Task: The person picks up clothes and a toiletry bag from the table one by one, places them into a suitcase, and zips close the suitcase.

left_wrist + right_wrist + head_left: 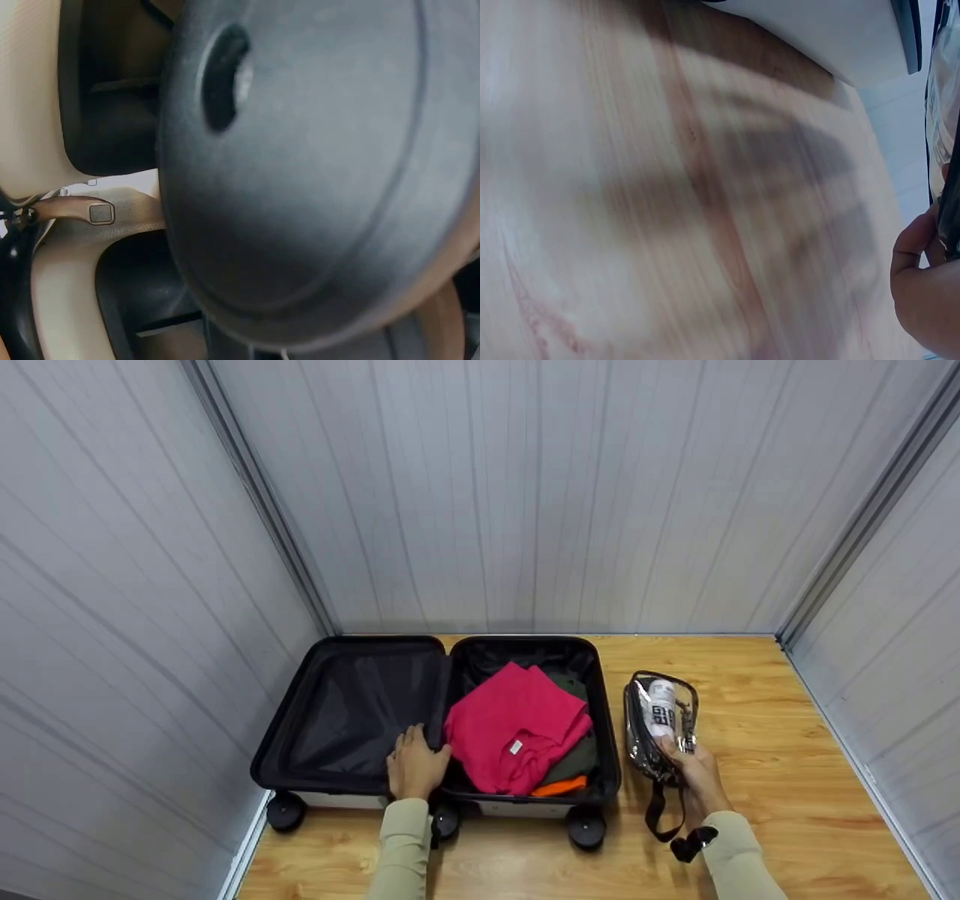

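Note:
An open suitcase [270, 735] lies on the floor, its black-lined left half beside a right half holding clothes. On top of these is a pink shirt [517, 712] with a white label; dark green cloth [574, 757] and an orange piece [560, 787] show beneath it. My left hand [417, 765] rests near the hinge between the halves, fingers extended. To the right of the case, my right hand [697, 780] grips the lower end of a clear toiletry bag [636, 727] with black trim. A white bottle [662, 709] shows inside it, and a black strap [656, 814] dangles below.
Black suitcase wheels [586, 829] stick out toward me; one wheel [315, 165] fills much of the left wrist view. Wood floor [810, 780] extends right of the case. Pale panel walls [525, 495] stand behind and on both sides.

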`<state>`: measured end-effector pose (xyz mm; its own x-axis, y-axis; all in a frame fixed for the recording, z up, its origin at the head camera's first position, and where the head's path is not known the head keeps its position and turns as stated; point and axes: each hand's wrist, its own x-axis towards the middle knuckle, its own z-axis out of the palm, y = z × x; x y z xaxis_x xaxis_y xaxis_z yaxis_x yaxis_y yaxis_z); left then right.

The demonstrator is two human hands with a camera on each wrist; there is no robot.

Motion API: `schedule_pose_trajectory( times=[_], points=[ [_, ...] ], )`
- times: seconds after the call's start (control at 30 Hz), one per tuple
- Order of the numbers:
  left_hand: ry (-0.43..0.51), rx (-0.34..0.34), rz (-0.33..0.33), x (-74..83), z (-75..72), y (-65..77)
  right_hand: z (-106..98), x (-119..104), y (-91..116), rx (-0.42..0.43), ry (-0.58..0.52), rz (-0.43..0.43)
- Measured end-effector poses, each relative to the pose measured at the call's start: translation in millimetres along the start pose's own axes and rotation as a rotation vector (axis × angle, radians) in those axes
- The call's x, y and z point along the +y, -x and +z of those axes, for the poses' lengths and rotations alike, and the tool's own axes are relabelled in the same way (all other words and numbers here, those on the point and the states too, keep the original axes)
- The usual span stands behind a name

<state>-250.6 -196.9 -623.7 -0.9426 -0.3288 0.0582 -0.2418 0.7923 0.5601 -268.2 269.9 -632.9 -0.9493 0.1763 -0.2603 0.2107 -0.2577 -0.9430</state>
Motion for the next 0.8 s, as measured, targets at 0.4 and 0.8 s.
schedule_pose_trajectory(
  times=[0.4, 0.8],
  points=[
    [-0.012, -0.007, 0.004, -0.7, -0.3, -0.7, 5, -4, 1, -0.004, 0.028, -0.021],
    [-0.013, -0.014, 0.001, -0.9, 0.7, -1.0, 9, -12, 4, -0.027, 0.012, -0.017]
  ],
)
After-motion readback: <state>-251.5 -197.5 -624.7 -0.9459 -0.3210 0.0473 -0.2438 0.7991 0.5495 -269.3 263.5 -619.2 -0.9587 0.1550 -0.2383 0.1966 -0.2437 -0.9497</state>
